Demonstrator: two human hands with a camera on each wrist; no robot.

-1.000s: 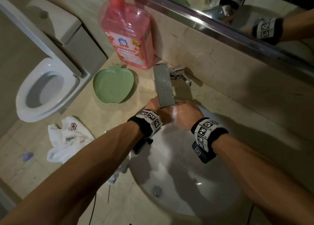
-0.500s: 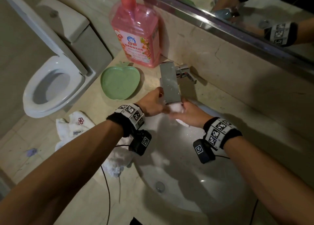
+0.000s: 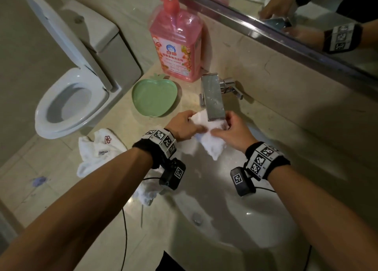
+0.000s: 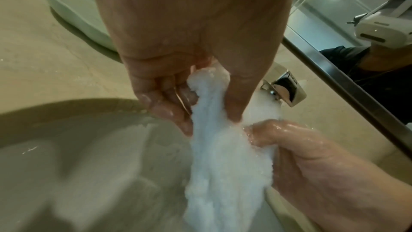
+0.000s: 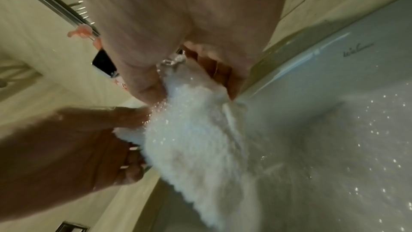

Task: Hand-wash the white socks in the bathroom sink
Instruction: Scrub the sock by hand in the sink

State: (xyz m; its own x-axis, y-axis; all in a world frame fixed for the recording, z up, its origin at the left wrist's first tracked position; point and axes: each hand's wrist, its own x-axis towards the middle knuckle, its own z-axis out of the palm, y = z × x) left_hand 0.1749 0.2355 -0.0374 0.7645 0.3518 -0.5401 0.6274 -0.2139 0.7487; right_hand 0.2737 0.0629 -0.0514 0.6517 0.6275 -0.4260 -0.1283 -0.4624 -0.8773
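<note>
Overhead, a beige stone counter (image 3: 106,240) is seen, with a white oval sink (image 3: 235,225) set into it and a mirror (image 3: 306,14) mounted along the wall behind. A white toilet (image 3: 67,98) with its lid raised is seen beside the counter on the left. A pink detergent bottle (image 3: 177,45) is stood at the back of the counter, and a green apple-shaped dish (image 3: 154,97) is laid just in front of it. A chrome faucet (image 3: 212,96) is extended over the basin's rear edge. A white sock (image 3: 210,141) is held over the sink, directly under the spout, soaked and hanging downward. Its upper part is pinched by the left hand (image 3: 183,125), whose grip is closed on the fabric between thumb and fingers. The other side is clutched by the right hand (image 3: 233,133), its grip likewise curled round the wet cloth. A second white sock with a red flower mark (image 3: 98,150) is left crumpled on the counter, left of the basin.
</note>
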